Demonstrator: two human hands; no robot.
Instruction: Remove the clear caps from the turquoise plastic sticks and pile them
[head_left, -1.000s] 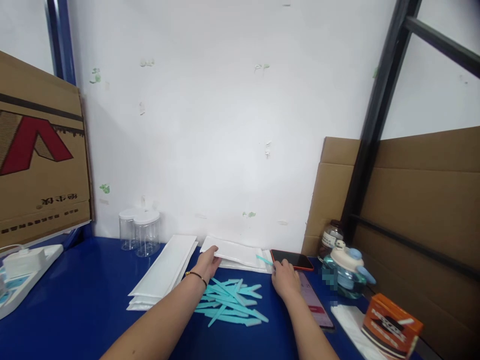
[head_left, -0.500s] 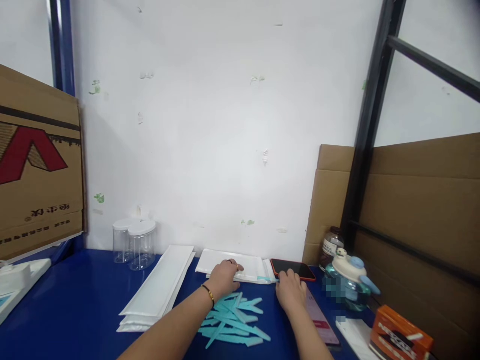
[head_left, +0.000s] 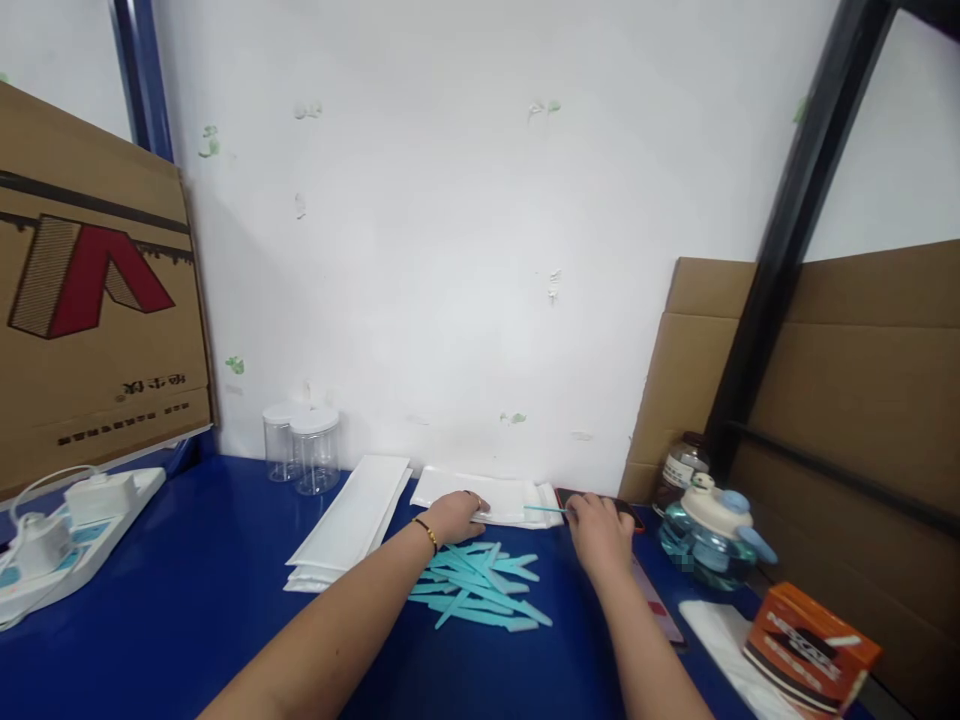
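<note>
My left hand (head_left: 459,517), with a bracelet at the wrist, presses on the white plastic sleeves (head_left: 510,497) lying near the wall; its fingers look spread. My right hand (head_left: 600,535) is closed on the end of a thin teal stick (head_left: 545,509), whose other end lies over the right end of the sleeves. Below my left hand is a loose pile of teal sticks (head_left: 487,590) on the blue table (head_left: 225,600). A stack of longer white sleeves (head_left: 352,515) lies to the left.
Two clear jars with white lids (head_left: 316,450) and a power strip (head_left: 97,530) stand left. At right are a black phone (head_left: 634,512), another phone (head_left: 656,605), a teal bottle (head_left: 709,540), a brown jar (head_left: 680,470) and an orange box (head_left: 810,645). Cardboard (head_left: 105,300) flanks the table.
The camera view has shifted, so the table items sit higher in the picture. The teal stick at my right hand now shows more clearly across the sleeves. My left hand stays on them.
</note>
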